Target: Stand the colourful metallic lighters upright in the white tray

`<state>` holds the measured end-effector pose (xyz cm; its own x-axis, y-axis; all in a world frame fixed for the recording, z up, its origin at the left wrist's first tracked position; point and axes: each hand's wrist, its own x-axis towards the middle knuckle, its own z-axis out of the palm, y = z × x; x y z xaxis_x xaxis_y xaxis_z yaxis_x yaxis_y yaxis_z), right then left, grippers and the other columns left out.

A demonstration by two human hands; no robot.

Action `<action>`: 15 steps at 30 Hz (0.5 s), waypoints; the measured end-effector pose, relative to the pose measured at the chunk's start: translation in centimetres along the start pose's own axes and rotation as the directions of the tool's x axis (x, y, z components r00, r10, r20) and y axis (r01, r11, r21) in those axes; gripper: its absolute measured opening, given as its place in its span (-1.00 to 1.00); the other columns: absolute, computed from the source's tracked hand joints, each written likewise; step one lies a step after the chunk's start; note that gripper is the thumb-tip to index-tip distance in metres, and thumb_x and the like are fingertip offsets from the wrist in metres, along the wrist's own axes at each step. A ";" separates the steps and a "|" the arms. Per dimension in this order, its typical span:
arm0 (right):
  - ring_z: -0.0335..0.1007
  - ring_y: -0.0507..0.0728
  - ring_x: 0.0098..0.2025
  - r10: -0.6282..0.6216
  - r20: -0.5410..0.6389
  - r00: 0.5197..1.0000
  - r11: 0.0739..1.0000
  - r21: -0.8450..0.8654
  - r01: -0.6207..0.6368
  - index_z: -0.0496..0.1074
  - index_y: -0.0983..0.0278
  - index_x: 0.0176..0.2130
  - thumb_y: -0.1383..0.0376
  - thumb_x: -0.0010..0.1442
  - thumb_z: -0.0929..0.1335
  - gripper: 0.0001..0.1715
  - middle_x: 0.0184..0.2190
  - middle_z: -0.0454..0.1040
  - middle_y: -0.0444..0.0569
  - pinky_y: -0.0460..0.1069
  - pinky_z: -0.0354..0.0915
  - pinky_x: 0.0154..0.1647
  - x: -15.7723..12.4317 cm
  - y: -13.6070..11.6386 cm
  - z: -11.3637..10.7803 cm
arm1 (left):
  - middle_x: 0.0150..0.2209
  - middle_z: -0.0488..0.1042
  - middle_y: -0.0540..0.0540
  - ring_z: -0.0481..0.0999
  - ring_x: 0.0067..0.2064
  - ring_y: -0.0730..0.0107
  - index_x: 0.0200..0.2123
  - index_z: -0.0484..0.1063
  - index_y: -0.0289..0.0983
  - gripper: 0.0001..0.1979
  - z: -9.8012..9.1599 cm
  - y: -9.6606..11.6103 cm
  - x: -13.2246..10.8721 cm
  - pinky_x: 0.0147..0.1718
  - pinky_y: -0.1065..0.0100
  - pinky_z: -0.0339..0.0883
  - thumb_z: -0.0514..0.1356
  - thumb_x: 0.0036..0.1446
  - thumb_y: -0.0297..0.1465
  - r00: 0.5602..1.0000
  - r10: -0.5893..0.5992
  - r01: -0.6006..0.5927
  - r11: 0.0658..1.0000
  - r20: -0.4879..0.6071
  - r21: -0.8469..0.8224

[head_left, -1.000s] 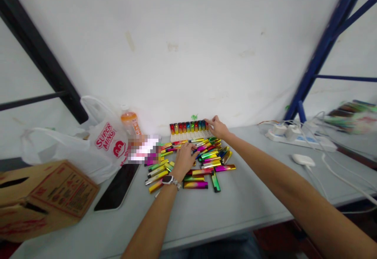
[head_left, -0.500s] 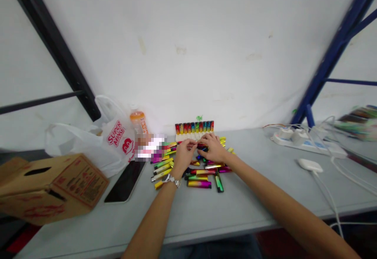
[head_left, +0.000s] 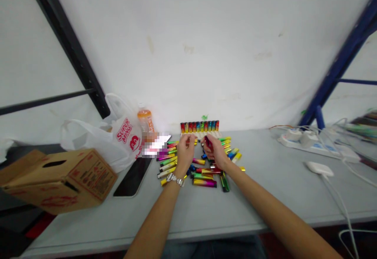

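The grey tabletop (head_left: 250,200) is stretching beneath both hands. A cardboard box (head_left: 88,180) is sitting well to the left of the left grip (head_left: 186,153), and a white plastic bag (head_left: 123,149) is slumping behind it, nearer that grip. A power strip (head_left: 319,145) is lying well to the right of the right grip (head_left: 217,152). A black phone (head_left: 133,178) is lying left of the left grip; an orange bottle (head_left: 145,123) is standing beyond, farther back. Loose lighters (head_left: 204,183) are spreading under, between and around both grips. Just ahead of them, a row of lighters (head_left: 198,127) is standing at a pale tray, partly hidden by the fingers. The left grip is curling nearly closed; I cannot tell whether it is holding anything. The right grip is closing on a dark red lighter (head_left: 207,142). The step in hand seems to be handling this single lighter near the row; the next move seems to be calling for a precise fingertip pinch.
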<state>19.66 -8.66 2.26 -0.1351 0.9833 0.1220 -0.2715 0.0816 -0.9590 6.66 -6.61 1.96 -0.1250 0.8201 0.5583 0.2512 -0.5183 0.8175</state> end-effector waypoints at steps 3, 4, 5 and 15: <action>-0.29 -0.08 -0.75 0.152 -0.088 0.984 0.988 0.043 -0.149 0.18 0.21 -0.56 -0.19 0.16 0.18 -0.41 -0.77 -0.08 -0.31 -0.13 -0.30 -0.76 -0.1 0.4 -0.1 | -0.34 0.49 -0.08 0.48 -0.26 0.36 -0.38 0.47 -0.27 -0.68 0.3 0.1 -0.5 -0.33 0.39 0.31 0.06 0.28 -0.23 0.998 0.035 -0.037 0.999 0.057 0.040; -0.27 -0.08 -0.76 0.152 -0.136 0.979 0.988 0.029 -0.149 0.15 0.21 -0.61 -0.16 0.16 0.18 -0.42 -0.78 -0.08 -0.29 -0.13 -0.29 -0.77 -0.1 0.5 -0.2 | -0.34 0.49 -0.08 0.47 -0.26 0.36 -0.39 0.47 -0.27 -0.68 0.5 0.1 -0.6 -0.33 0.39 0.31 0.05 0.28 -0.23 0.996 0.043 -0.047 0.997 0.076 0.057; -0.25 -0.07 -0.76 0.132 -0.178 0.975 0.991 0.013 -0.131 0.12 0.20 -0.63 -0.11 0.17 0.18 -0.43 -0.79 -0.07 -0.28 -0.13 -0.27 -0.77 0.0 0.6 -0.2 | -0.34 0.48 -0.08 0.47 -0.26 0.37 -0.40 0.48 -0.27 -0.68 0.6 0.1 -0.7 -0.34 0.40 0.31 0.05 0.28 -0.24 0.995 0.050 -0.057 0.996 0.091 0.073; -0.26 -0.08 -0.76 0.143 -0.194 0.971 0.988 0.093 -0.127 0.12 0.21 -0.62 -0.12 0.18 0.15 -0.43 -0.78 -0.06 -0.28 -0.14 -0.27 -0.76 -0.5 -0.1 -0.2 | -0.36 0.48 -0.07 0.45 -0.28 0.39 -0.44 0.47 -0.27 -0.67 0.7 0.4 -1.0 -0.33 0.40 0.29 0.03 0.29 -0.28 0.985 0.074 -0.099 0.983 0.155 0.156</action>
<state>19.95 -9.14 2.28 0.0149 0.9976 -0.0681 -0.3398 -0.0590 -0.9386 7.58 -7.42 1.63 0.0445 0.8070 0.5889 0.4092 -0.5525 0.7261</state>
